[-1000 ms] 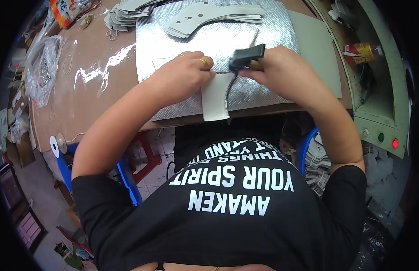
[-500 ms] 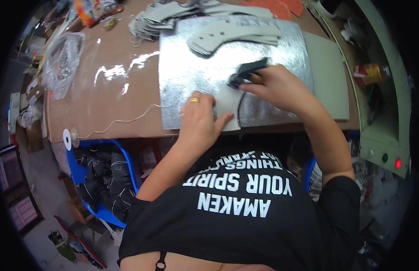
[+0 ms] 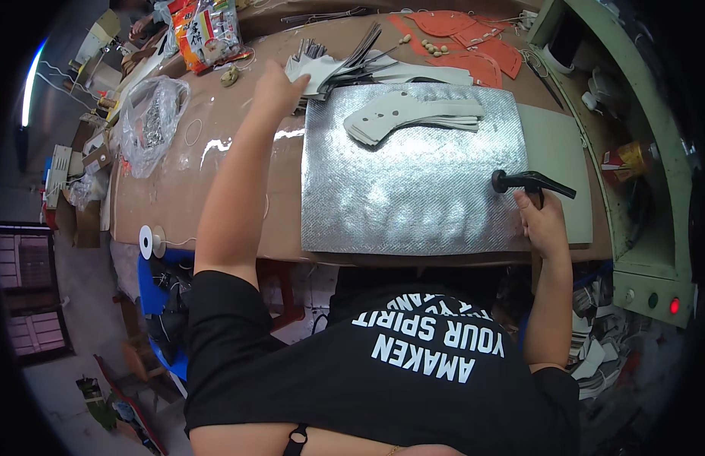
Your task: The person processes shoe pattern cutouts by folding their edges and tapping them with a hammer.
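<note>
My right hand grips a black hammer with a round face and a flat tapered end, just over the right edge of the silver textured mat. My left arm stretches to the far left corner of that mat. There my left hand has its thumb and fingers closed about a pale cut piece, beside a loose pile of pale and dark-edged pieces. On the mat's far half lies a neat stack of curved pale pieces with dark spots on top.
Orange cut pieces lie at the far right. A clear plastic bag, a colourful packet and a thread spool are on the left. A green machine frame with a red light borders the right. A blue bin sits below.
My left hand has gone from the near edge of the mat to the far left pile. The pale piece has left the near mat. My right hand has moved right with the hammer.
</note>
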Demonstrator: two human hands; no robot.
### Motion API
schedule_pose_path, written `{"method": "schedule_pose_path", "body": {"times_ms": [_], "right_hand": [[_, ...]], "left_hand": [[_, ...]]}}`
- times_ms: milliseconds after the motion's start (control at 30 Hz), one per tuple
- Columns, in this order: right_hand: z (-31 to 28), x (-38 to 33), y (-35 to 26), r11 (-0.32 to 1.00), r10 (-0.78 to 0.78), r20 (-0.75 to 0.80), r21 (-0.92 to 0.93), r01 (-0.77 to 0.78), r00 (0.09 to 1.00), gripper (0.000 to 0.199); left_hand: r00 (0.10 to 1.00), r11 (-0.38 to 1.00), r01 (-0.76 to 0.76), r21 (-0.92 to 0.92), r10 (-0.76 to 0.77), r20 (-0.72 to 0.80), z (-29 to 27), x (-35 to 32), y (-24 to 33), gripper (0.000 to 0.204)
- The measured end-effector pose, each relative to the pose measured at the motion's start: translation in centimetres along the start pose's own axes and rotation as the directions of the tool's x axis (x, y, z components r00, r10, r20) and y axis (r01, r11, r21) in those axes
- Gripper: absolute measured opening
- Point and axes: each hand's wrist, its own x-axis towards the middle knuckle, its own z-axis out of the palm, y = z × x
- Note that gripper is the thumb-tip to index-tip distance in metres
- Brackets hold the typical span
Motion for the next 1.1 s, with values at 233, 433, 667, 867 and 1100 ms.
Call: {"method": "schedule_pose_path", "body": {"times_ms": [233, 433, 667, 867, 1100], "right_hand": [[-0.3, 0.2, -0.9, 0.999, 0.039, 0.039, -0.036, -0.038, 0.998, 0.031], [-0.3, 0.6, -1.3, 0.998, 0.055, 0.043, -0.002, -0.055, 0.998, 0.029], [0.0, 0.4, -1.3, 0.999, 0.036, 0.056, 0.000, -0.037, 0.998, 0.033], [-0.5, 0.2, -0.7, 0.998, 0.060, 0.058, 0.019, -0.061, 0.997, 0.036], [-0.2, 0.4, -0.6, 0.999, 0.035, 0.039, 0.035, -0.036, 0.999, 0.036]], "left_hand": [[0.987, 0.996, -0.085, 0.035, 0.079, 0.141, 1.3, -5.3, 2.8, 0.035], [0.821, 0.840, -0.540, 0.040, 0.516, 0.243, 8.9, -8.8, 9.7, 0.049], [0.638, 0.587, -0.769, 0.251, 0.690, 0.341, 13.0, -5.3, 9.4, 0.037], [0.581, 0.525, -0.814, 0.250, 0.733, 0.353, 11.5, -12.1, 11.7, 0.046], [0.765, 0.786, -0.605, -0.125, 0.618, 0.183, 10.4, -14.5, 11.5, 0.054]]}}
